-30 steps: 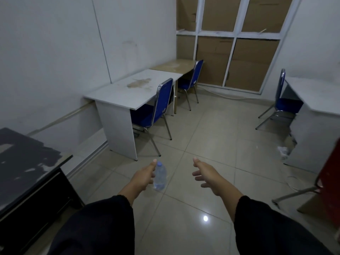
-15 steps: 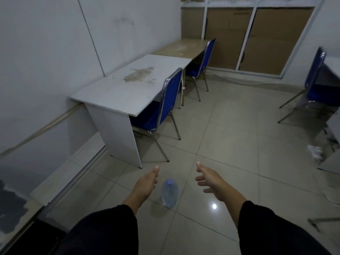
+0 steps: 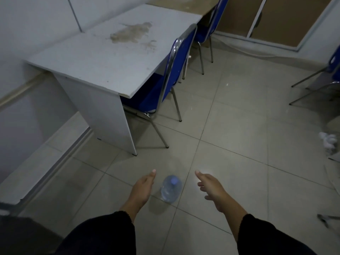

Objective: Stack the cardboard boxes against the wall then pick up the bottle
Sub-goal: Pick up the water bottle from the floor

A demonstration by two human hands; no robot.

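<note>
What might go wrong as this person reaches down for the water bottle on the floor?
The clear plastic water bottle with a blue cap stands upright on smooth, glossy floor tiles, so a nudge from the open left hand may tip it and send it rolling. The right hand is off to the side, too far to steady it. Dim light makes judging the grasp harder.

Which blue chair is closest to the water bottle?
The blue chair tucked under the stained white desk, standing just beyond the bottle. The second chair sits farther back, and the third is off at the right edge.

Dim, soft picture; glare spot on floor (image 3: 204, 174)
</note>
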